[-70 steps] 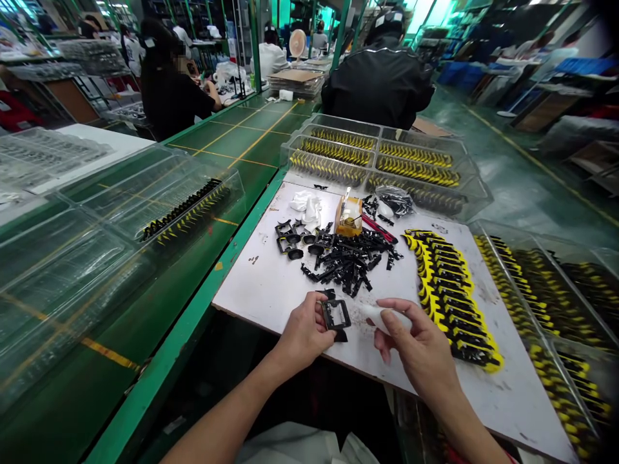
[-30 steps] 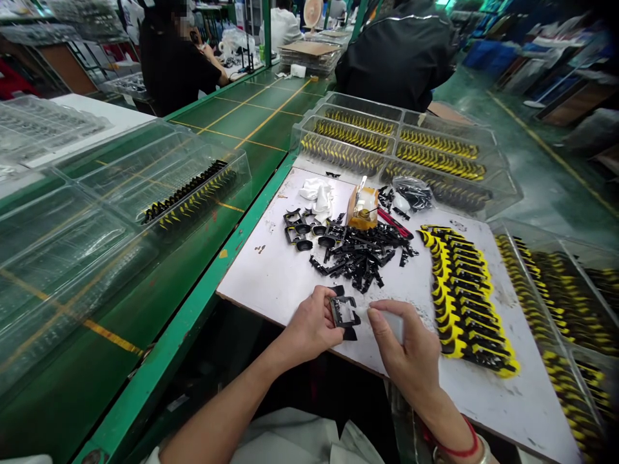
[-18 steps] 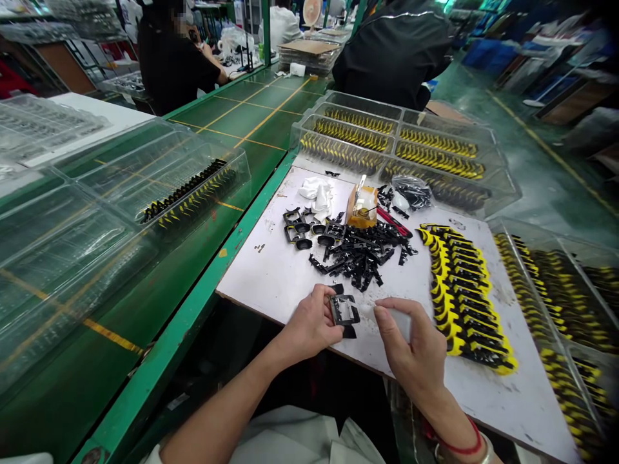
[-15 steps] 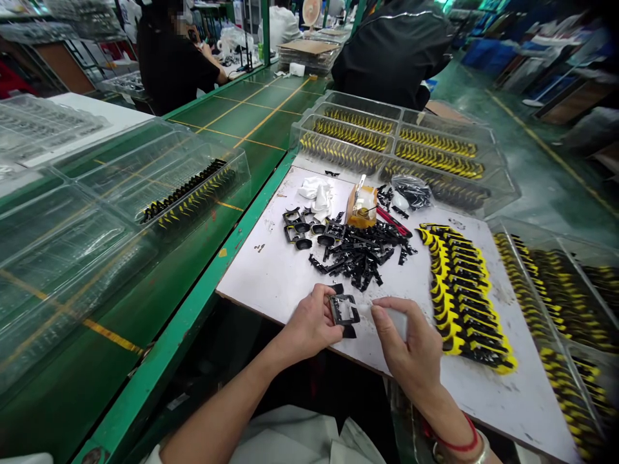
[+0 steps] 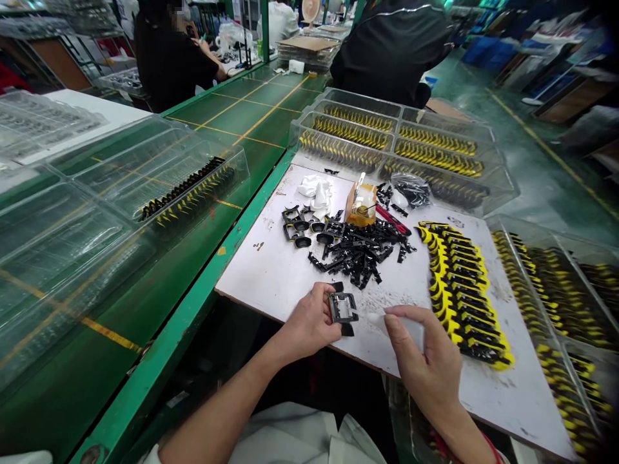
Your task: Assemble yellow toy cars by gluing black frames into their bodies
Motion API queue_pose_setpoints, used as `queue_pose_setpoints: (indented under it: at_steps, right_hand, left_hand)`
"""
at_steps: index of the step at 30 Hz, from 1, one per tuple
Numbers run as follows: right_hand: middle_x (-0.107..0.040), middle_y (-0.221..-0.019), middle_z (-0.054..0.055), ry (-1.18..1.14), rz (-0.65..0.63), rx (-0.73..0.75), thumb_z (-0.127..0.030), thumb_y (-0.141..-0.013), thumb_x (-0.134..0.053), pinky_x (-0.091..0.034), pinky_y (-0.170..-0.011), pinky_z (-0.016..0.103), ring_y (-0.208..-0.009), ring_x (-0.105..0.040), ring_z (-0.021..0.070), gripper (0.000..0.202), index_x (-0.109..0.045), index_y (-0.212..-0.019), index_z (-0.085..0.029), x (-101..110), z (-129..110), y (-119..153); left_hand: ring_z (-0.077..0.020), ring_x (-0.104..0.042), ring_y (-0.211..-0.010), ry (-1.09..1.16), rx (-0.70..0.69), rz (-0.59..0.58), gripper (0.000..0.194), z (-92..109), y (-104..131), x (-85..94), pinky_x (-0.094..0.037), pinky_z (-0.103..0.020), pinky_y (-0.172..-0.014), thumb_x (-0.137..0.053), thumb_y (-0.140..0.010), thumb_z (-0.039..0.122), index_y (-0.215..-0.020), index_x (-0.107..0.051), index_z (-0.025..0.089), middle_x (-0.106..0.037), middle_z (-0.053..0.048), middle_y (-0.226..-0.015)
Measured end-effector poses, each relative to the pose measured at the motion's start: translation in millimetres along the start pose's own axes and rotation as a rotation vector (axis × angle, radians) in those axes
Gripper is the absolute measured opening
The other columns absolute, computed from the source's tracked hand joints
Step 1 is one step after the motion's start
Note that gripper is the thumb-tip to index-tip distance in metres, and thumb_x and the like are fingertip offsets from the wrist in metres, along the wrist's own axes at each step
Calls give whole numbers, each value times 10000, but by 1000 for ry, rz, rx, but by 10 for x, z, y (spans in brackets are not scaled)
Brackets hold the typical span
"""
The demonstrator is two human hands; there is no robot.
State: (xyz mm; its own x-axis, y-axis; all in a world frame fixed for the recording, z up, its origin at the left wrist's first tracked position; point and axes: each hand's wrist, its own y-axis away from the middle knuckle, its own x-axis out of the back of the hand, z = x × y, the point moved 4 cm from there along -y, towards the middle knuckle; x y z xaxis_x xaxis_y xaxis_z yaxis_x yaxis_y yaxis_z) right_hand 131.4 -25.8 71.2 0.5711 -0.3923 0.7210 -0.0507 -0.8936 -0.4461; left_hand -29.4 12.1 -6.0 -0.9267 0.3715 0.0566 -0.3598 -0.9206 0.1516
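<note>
My left hand [image 5: 312, 322] is closed round the edge of a small black plastic frame [image 5: 342, 308] with an open middle, held just above the table's front edge. To the right of it, my right hand [image 5: 425, 361] grips a whitish translucent squeeze bottle [image 5: 413, 330], its thin tip pointing left toward the frame but apart from it. Fingers hide part of the bottle. Beyond both hands lies a heap of loose black plastic clips [image 5: 365, 251], with several black frames [image 5: 302, 227] at its left. Rows of yellow-and-black parts [image 5: 459, 290] lie to the right.
On the white tabletop [image 5: 261, 277] stand an amber block [image 5: 361, 207], crumpled white cloth [image 5: 316, 193] and red-handled tool [image 5: 393, 219]. Clear trays [image 5: 503, 174] of parts border the far and right sides. A green conveyor [image 5: 271, 96] runs along the left; two people [image 5: 387, 51] sit beyond.
My right hand has drawn back to the right with the bottle, widening the gap to the frame. My left hand and the frame have hardly moved.
</note>
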Motion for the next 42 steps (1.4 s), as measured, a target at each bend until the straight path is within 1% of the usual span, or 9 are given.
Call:
queue_pose_setpoints:
  at_steps: [4, 9, 16, 20, 25, 31, 33, 38, 42]
  right_hand:
    - [-678, -793, 27, 24, -19, -6, -382, -888, -517, -477, -620, 266, -711, -650, 187, 167, -588, -884, -231, 60, 5, 74]
    - [-681, -776, 24, 23, -38, -2, -391, -889, -511, -478, -613, 269, -691, -651, 188, 176, -582, -872, -232, 68, -19, 131]
    - [-678, -773, 17, 4, -65, 4, -367, -895, -509, -471, -584, 258, -655, -644, 172, 151, -572, -877, -231, 56, -41, 179]
    - [-680, -778, 17, 5, -70, 8, -367, -897, -511, -470, -580, 255, -663, -647, 173, 147, -569, -885, -232, 44, -42, 189]
    - [-681, -769, 16, 15, -78, 33, -364, -903, -505, -466, -561, 245, -652, -651, 168, 153, -570, -885, -226, 25, -58, 182]
    - [-675, -751, 12, 17, -76, 107, -360, -912, -501, -432, -503, 220, -561, -622, 129, 171, -564, -886, -203, 33, -112, 182]
    - [-672, -753, 11, 22, -59, 95, -359, -910, -508, -430, -513, 217, -565, -616, 125, 170, -571, -888, -202, 50, -104, 180]
    - [-667, -778, 19, 52, 56, 26, -352, -895, -535, -454, -621, 231, -676, -628, 149, 154, -590, -883, -208, 97, -28, 122]
    - [-664, -788, 26, 23, 71, 42, -343, -892, -538, -458, -647, 239, -702, -625, 156, 148, -586, -894, -203, 25, 11, 47]
  left_hand:
    - [-63, -528, -569, -6, -1, -1, 558, -12, 0, 8, -448, -165, -513, -642, -612, 96, -1111, -418, 204, -549, 44, -790]
    - [-78, -537, -605, -19, -3, -20, 571, -11, 7, 16, -456, -182, -541, -664, -619, 133, -1125, -410, 204, -544, 39, -802]
    - [-70, -526, -587, -37, -8, -29, 586, -8, 7, 18, -441, -172, -535, -632, -613, 82, -1137, -400, 201, -533, 48, -785]
    - [-70, -530, -578, -39, -12, -25, 583, -5, 3, 16, -448, -179, -531, -633, -606, 84, -1129, -403, 201, -544, 42, -802]
    - [-74, -531, -582, -69, -36, -24, 565, 9, 4, 23, -441, -176, -528, -605, -612, 62, -1121, -403, 201, -540, 41, -802]
    - [-62, -506, -555, -79, -41, -26, 558, 1, -1, 21, -415, -165, -499, -589, -617, 62, -1119, -395, 208, -517, 51, -788]
    - [-61, -499, -549, -81, -42, -23, 552, -1, 0, 22, -409, -166, -494, -595, -621, 72, -1117, -395, 210, -512, 52, -788]
    - [-60, -496, -549, -64, -28, -33, 552, -4, -1, 15, -409, -167, -494, -621, -631, 107, -1123, -393, 214, -507, 52, -786]
    - [-63, -500, -547, -61, -6, -23, 552, -10, -3, 9, -419, -168, -496, -619, -623, 101, -1118, -399, 210, -507, 55, -770]
